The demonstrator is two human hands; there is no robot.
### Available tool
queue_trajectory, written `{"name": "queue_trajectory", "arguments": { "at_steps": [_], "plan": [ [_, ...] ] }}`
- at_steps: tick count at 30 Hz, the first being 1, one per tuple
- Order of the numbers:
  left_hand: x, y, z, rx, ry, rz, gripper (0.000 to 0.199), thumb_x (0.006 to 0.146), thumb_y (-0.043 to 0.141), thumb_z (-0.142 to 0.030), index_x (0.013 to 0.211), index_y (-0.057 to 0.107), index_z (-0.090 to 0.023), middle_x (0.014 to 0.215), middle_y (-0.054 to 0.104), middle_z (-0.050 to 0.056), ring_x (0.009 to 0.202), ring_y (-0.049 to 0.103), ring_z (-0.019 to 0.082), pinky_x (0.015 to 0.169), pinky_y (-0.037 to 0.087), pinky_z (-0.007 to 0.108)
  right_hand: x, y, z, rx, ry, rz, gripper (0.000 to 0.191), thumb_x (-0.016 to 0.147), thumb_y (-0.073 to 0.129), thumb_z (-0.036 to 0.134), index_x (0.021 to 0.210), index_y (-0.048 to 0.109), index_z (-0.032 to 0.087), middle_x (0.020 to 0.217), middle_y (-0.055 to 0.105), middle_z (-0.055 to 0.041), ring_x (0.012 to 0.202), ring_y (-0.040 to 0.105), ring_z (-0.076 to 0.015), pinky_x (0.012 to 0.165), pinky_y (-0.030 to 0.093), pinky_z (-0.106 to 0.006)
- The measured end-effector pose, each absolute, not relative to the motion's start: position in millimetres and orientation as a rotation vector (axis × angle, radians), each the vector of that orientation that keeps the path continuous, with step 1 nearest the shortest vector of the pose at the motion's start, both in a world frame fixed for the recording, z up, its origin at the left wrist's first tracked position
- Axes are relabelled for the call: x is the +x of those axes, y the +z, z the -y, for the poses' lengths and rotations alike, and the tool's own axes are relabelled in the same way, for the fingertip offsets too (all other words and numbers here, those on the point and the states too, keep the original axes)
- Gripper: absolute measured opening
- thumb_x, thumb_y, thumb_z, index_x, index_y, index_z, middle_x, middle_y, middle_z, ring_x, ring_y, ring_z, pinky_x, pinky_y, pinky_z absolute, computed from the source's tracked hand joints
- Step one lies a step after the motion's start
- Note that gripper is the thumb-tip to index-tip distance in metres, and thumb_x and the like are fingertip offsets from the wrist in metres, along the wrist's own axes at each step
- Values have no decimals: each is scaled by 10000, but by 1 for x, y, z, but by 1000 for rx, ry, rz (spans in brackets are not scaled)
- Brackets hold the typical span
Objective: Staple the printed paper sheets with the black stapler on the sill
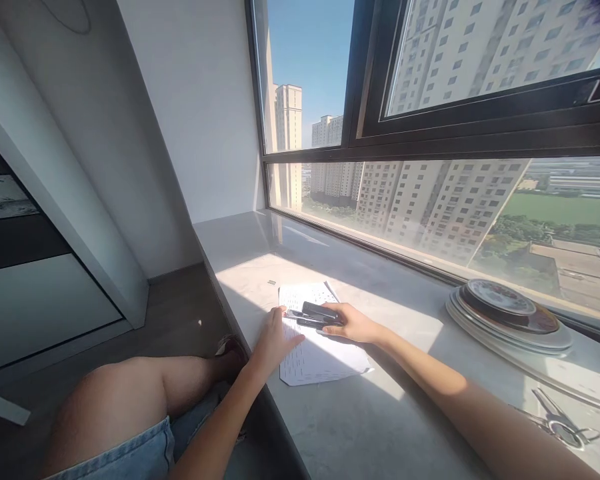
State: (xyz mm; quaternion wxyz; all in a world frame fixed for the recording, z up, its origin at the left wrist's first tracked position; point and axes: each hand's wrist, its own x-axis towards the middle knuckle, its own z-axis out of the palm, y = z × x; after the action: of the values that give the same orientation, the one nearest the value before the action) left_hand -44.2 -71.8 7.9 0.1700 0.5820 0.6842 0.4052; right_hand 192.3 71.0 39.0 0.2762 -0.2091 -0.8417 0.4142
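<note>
My right hand (pixel 354 324) is wrapped round a black stapler (pixel 321 312) that lies across the upper part of some white paper (pixel 320 363). The stapler's jaws look parted, with a silvery strip pointing left between them. My left hand (pixel 271 343) rests at the paper's left edge, thumb stretched over the sheet and apart from the fingers. Its fingertips come close to the stapler's left end; I cannot tell whether they touch it. Dark printed or written marks run down the paper's left side. Whether it is one sheet or several is unclear.
A stack of plates (pixel 510 313) stands on the pale windowsill (pixel 340 427) at the right, with metal scissors-like tools (pixel 560 423) in front of it. A small flat scrap (pixel 271 282) lies beyond the paper. The window (pixel 305 157) borders the far side.
</note>
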Motion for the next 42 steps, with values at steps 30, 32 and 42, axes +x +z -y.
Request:
{"name": "queue_trajectory", "arguments": {
  "at_steps": [30,32,42],
  "plan": [
    [-30,14,76,931,1620,-1197,561,852,872,-621,1134,727,-158,1085,827,150,868,820,257,873,665,417,170,21,-57,-783,1075,2109,321,859,767,335,1155,822,225,1068,859,-71,982,797,-340,919,656,-546],
    [-28,20,79,999,1532,-1234,571,842,874,-617,1147,709,-163,1021,836,138,722,789,215,696,635,335,172,24,-55,-797,1063,2165,346,884,759,369,1173,815,187,1062,853,-92,970,794,-335,910,651,-521],
    [-30,24,86,1349,1346,-1186,457,980,739,-638,1126,586,-233,628,671,-58,388,511,102,413,356,194,172,25,-30,2,249,2326,257,1108,627,273,1338,738,299,1151,807,-75,984,764,-271,845,659,-442]
  ]
}}
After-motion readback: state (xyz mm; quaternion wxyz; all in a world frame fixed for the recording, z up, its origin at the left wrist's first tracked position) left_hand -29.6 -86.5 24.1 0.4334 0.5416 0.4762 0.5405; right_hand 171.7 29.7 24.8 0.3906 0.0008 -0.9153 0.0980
